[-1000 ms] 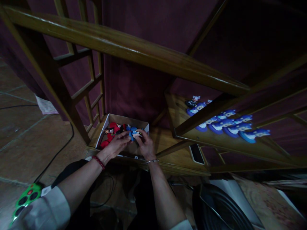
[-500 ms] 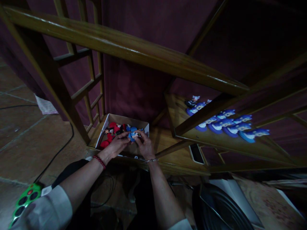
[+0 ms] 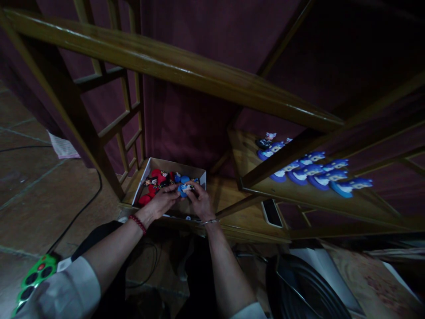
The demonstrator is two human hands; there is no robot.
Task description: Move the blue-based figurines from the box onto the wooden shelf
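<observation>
Between my two hands, over an open cardboard box [image 3: 141, 188], is a small blue-and-white figurine [image 3: 183, 189]. My right hand [image 3: 200, 200] pinches its right side with thumb and fingers. From the left, the fingertips of my left hand [image 3: 164, 201] close on the figurine's blue base. Inside the box lie red figurines [image 3: 162, 177] on the left, with more blue pieces behind my fingers. My fingers hide part of the held figurine and of the box's contents.
Several blue-and-white figurines [image 3: 302, 174] stand in rows on the raised shelf at right, with a darker figurine [image 3: 266, 140] behind. A phone [image 3: 272, 212] lies on the lower wooden shelf [image 3: 229, 195]. A wooden rail [image 3: 186, 73] crosses above my hands. A black round stool [image 3: 305, 288] stands lower right.
The figurine has turned slightly between my fingers, showing more of its blue base. Both hands stay in nearly the same place over the box.
</observation>
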